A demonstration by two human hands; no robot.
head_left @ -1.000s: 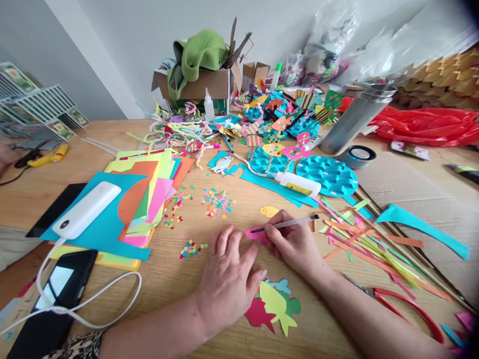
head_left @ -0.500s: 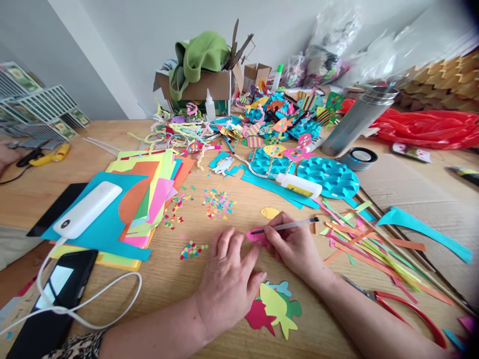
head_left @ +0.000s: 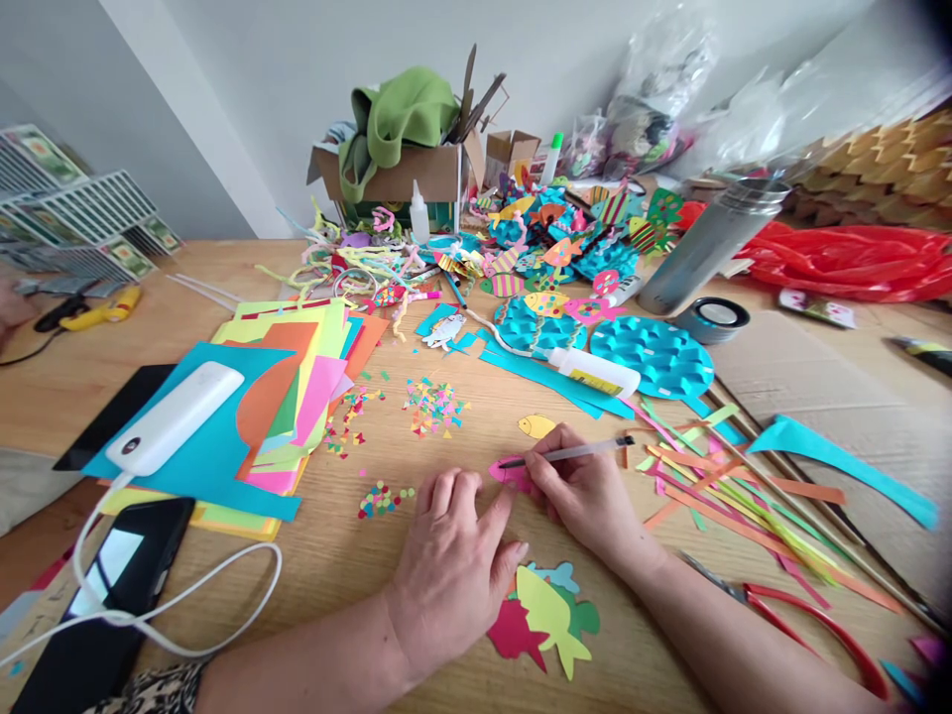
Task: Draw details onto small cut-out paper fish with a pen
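Note:
A pen (head_left: 584, 451) is pinched in my right hand (head_left: 584, 491), its tip on a small pink paper fish (head_left: 507, 474). My left hand (head_left: 457, 555) rests on the table with fingers spread and slightly bent, the index fingertip at the pink fish's edge. Part of that fish is hidden by my right hand. Just beyond lies a yellow paper fish (head_left: 536, 426) with drawn lines. Nearer me, between my forearms, is a small pile of plain cut-out fish (head_left: 546, 615) in red, yellow, green and blue.
Paper confetti (head_left: 435, 402) lies left of my hands, beside stacked coloured sheets (head_left: 297, 367) with a white power bank (head_left: 175, 416). Red-handled scissors (head_left: 810, 625) and paper strips (head_left: 744, 486) are at right. A glue bottle (head_left: 595, 372) and metal flask (head_left: 714, 248) stand farther back.
The pen tip stays on the pink fish, with only a tiny shift of my right hand. My left fingers are drawn in slightly. The whole view has moved a little.

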